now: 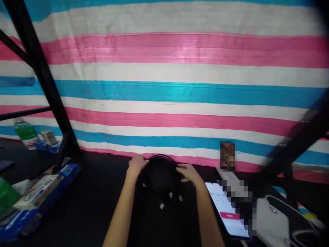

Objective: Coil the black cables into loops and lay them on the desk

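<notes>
A coil of black cable (159, 158) rests on the black table in front of me, its pale plug ends (161, 206) showing along the near side. At the coil's left edge is my left hand (138, 163), closed over the loops, with most of its fingertips hidden. My right hand (190, 173) holds the right edge, index finger and thumb curved toward the loops. Dark cable against the dark table makes the exact contact hard to see.
To the right lie a lit phone (226, 209) and a white power bank (272, 221) with a white cord. Blue and white boxes (38, 202) lie at left, near a green-labelled bottle (25, 133). Black frame posts (43, 72) stand on both sides before a striped sheet (164, 92).
</notes>
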The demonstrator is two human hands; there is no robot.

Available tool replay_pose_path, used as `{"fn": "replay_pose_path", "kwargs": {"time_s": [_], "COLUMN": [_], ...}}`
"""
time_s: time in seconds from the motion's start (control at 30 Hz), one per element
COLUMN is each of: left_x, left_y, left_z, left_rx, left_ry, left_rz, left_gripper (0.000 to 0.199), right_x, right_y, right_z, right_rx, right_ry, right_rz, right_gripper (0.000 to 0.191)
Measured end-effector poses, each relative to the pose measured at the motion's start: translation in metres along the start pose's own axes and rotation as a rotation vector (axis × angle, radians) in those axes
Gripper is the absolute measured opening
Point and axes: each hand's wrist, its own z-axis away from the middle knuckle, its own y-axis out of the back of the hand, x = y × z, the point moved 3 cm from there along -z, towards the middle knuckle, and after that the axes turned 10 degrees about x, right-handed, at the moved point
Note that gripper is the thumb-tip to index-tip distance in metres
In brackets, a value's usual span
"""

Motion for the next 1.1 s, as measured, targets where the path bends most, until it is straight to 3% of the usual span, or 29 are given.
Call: {"fn": "replay_pose_path", "kwargs": {"time_s": [0.1,0.23,0.4,0.67,0.87,0.93,1.0,1.03,1.1], "left_x": [-0.004,-0.01,-0.012,0.003,0.033,0.047,0.06,0.064,0.066], "left_y": [0.004,-0.012,-0.022,0.024,0.049,0.059,0.07,0.074,0.076], "left_z": [-0.002,-0.009,-0.017,0.001,0.027,0.045,0.07,0.084,0.114], "left_rx": [0.012,-0.066,-0.018,0.155,0.231,0.278,0.283,0.247,0.053], "left_ry": [-0.016,-0.016,-0.01,-0.118,-0.251,-0.299,-0.397,-0.477,-0.664], "left_rz": [-0.009,-0.014,-0.02,0.144,0.332,0.428,0.519,0.556,0.608], "left_gripper": [0.027,0.017,0.018,0.043,0.054,0.05,0.04,0.033,0.029], "right_x": [0.002,0.006,-0.004,-0.039,-0.062,-0.077,-0.094,-0.101,-0.109], "right_y": [0.004,0.002,0.003,0.028,0.043,0.05,0.057,0.06,0.064], "right_z": [-0.001,-0.002,0.005,0.035,0.051,0.065,0.086,0.099,0.128], "right_rx": [0.028,0.07,0.101,0.071,0.11,0.049,-0.094,-0.181,-0.402], "right_ry": [0.031,0.057,0.095,0.25,0.318,0.371,0.466,0.526,0.617], "right_rz": [0.032,0.075,0.11,0.022,-0.104,-0.176,-0.273,-0.319,-0.384], "right_gripper": [0.026,0.025,0.024,0.026,0.025,0.024,0.023,0.023,0.025]}}
